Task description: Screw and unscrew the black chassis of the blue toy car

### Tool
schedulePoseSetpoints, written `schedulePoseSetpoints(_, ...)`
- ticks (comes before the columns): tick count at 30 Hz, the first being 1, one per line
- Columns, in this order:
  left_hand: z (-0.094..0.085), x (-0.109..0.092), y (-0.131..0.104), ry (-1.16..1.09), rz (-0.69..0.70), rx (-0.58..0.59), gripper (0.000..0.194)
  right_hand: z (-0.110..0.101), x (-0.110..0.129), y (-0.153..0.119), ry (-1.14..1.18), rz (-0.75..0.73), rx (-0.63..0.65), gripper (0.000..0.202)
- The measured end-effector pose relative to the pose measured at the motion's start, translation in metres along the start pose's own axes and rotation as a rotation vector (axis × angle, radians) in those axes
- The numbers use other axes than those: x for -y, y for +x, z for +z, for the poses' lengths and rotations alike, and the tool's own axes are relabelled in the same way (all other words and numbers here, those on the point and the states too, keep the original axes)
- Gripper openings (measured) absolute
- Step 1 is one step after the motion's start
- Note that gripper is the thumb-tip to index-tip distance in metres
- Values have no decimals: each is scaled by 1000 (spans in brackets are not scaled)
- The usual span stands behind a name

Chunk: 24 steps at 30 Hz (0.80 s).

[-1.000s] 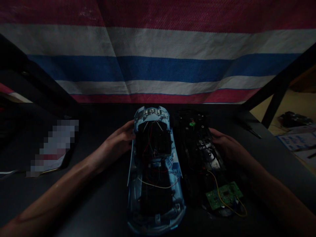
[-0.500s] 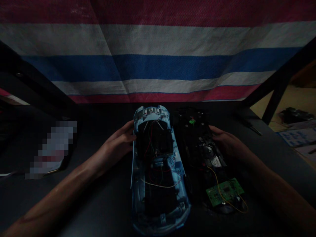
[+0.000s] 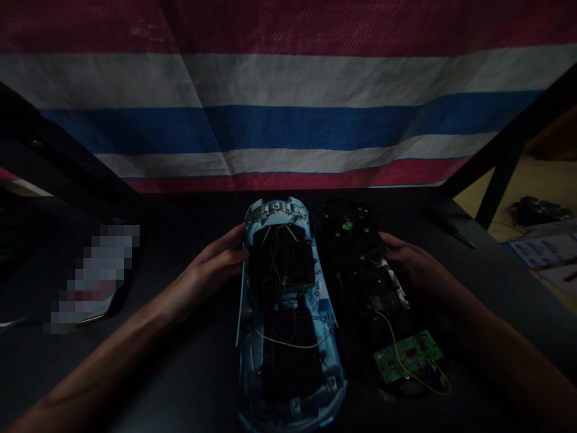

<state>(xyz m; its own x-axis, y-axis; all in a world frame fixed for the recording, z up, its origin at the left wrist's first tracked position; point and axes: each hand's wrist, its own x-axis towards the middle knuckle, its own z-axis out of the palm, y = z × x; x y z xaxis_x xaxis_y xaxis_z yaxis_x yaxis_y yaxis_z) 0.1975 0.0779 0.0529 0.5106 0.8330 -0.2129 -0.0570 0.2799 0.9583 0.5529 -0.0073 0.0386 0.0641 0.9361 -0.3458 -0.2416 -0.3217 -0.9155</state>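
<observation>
The left hand (image 3: 220,258) holds the blue toy-car body shell (image 3: 300,297), one end toward the desk's (image 3: 189,373) far edge; the right hand (image 3: 403,258) grips the black chassis (image 3: 356,270) alongside. Shell and chassis are already separate; the circuit board (image 3: 408,358) appears unmounted.

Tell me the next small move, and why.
Perhaps bring the right hand from the black chassis to steady the green circuit board: it lies slanted, untouched by either hand, with a yellow wire looping over it.

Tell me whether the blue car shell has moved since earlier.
Yes: the blue car shell has swung its near end slightly right, judged against the screwdriver.
</observation>
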Motion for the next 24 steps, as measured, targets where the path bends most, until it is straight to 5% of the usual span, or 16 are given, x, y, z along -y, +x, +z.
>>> schedulePoseSetpoints(10,-4,2,-1,59,-14,-74,70,0,-1,1,31,8,-20,48)
schedulePoseSetpoints(17,-11,-4,0,357,109,-48,66,-8,-5,6,79,9,48,47)
schedulePoseSetpoints(24,-11,-4,1,339,108,-19,68,-6,-3,5,47,7,25,48)
